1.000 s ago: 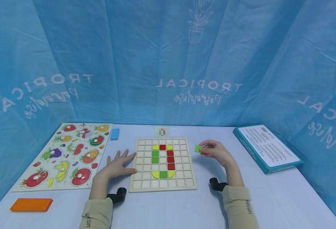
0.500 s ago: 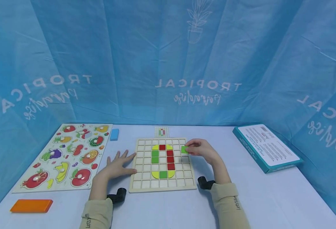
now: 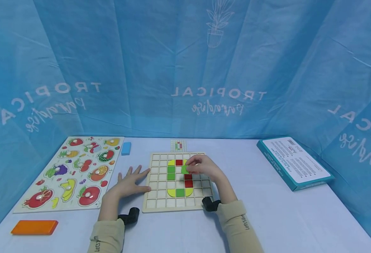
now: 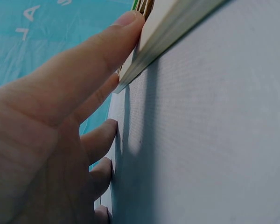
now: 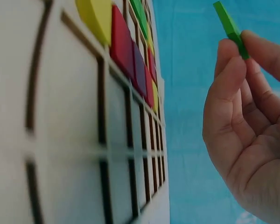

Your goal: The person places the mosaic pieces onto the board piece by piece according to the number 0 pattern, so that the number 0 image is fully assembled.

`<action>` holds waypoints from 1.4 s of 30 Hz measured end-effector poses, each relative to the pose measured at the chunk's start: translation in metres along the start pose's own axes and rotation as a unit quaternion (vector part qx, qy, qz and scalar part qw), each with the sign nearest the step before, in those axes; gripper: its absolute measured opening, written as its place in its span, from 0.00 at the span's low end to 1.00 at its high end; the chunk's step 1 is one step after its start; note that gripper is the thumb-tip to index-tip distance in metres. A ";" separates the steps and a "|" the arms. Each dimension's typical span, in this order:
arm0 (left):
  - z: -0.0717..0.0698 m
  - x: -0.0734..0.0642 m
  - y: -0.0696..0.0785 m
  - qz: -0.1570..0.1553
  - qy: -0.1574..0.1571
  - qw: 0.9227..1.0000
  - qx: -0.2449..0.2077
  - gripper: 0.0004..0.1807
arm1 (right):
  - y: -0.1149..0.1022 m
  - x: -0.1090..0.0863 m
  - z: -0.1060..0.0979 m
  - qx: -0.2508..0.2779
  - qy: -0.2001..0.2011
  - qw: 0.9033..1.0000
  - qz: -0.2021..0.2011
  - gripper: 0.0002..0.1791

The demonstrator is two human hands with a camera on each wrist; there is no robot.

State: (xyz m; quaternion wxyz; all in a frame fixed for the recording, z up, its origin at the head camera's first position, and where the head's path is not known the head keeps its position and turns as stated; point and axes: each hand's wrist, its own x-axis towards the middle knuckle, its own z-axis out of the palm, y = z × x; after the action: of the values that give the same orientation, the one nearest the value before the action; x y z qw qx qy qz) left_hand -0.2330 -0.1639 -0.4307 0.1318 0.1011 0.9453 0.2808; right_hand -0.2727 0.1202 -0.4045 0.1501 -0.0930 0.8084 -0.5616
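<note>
A square wooden grid board (image 3: pixel 160 203) lies on the table, with red, green and yellow tiles set in a ring on it. My right hand (image 3: pixel 205 167) pinches a green square tile (image 3: pixel 184 170) between thumb and fingers, held above the board's red column. In the right wrist view that green tile (image 5: pixel 231 29) shows edge-on, apart from the board. My left hand (image 3: pixel 129 184) lies spread at the board's left side. Its thumb and index finger touch the board's edge (image 4: pixel 154 51), as the left wrist view shows. The tile in my right hand hides part of the red column.
Behind the board lies a small pattern card (image 3: pixel 179 146). To the left are a fruit puzzle board (image 3: pixel 77 168), a blue block (image 3: pixel 126 148) and an orange block (image 3: pixel 34 227). A teal box (image 3: pixel 294 163) lies at the right, before a blue curtain (image 3: pixel 185 70).
My right hand has carried the green tile leftward from beside the board to above its red column. The left hand stays in place at the board's edge.
</note>
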 end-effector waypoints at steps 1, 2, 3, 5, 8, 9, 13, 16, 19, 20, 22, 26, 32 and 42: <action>0.000 0.000 0.000 -0.001 0.000 1.000 0.001 0.46 | -0.001 0.001 0.004 -0.007 -0.003 1.000 0.000 0.07; 0.000 0.000 0.000 -0.001 0.000 1.000 0.002 0.46 | -0.002 0.001 0.007 -0.014 -0.008 1.000 0.000 0.07; 0.000 0.000 0.000 -0.002 0.001 1.000 0.004 0.46 | -0.003 0.002 0.011 -0.017 -0.015 1.000 -0.001 0.07; 0.000 -0.001 0.000 -0.003 0.001 1.000 0.005 0.46 | -0.005 0.003 0.018 -0.017 -0.028 0.999 -0.002 0.08; 0.000 -0.001 -0.001 -0.003 0.001 1.000 0.006 0.46 | -0.008 0.004 0.027 -0.037 -0.044 0.998 -0.009 0.08; 0.000 -0.001 -0.001 -0.004 0.001 1.000 0.005 0.46 | -0.009 0.005 0.030 -0.043 -0.048 0.998 -0.013 0.08; 0.001 0.001 -0.002 -0.001 0.002 1.000 0.006 0.46 | -0.010 0.007 0.039 -0.098 -0.045 0.994 -0.018 0.06; 0.001 0.003 -0.003 -0.001 0.002 1.000 0.005 0.46 | -0.010 0.009 0.045 -0.135 -0.040 0.990 -0.017 0.04; 0.001 0.005 -0.003 0.000 0.002 1.000 0.004 0.46 | -0.011 0.009 0.048 -0.159 -0.039 0.986 -0.012 0.05; 0.001 0.005 -0.004 0.001 0.002 1.000 0.004 0.46 | -0.012 0.008 0.049 -0.165 -0.039 0.985 -0.011 0.05; 0.001 0.006 -0.004 0.003 0.003 1.000 0.005 0.46 | -0.012 0.009 0.051 -0.175 -0.039 0.984 -0.010 0.05; 0.001 0.006 -0.005 0.005 0.003 1.000 0.004 0.46 | -0.012 0.010 0.053 -0.186 -0.037 0.982 -0.015 0.06; 0.001 0.005 -0.005 0.002 0.000 1.000 0.005 0.46 | -0.011 0.009 0.056 -0.214 -0.038 0.976 -0.016 0.05; 0.001 0.003 -0.004 0.006 0.003 1.000 0.004 0.46 | -0.009 0.005 0.055 -0.243 -0.046 0.969 0.005 0.04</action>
State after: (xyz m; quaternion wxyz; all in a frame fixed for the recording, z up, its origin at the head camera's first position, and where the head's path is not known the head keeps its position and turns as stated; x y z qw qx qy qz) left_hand -0.2359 -0.1662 -0.4344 0.1266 0.1066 0.9463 0.2778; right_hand -0.2580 0.0672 -0.4149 0.1630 -0.1484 0.9132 -0.3428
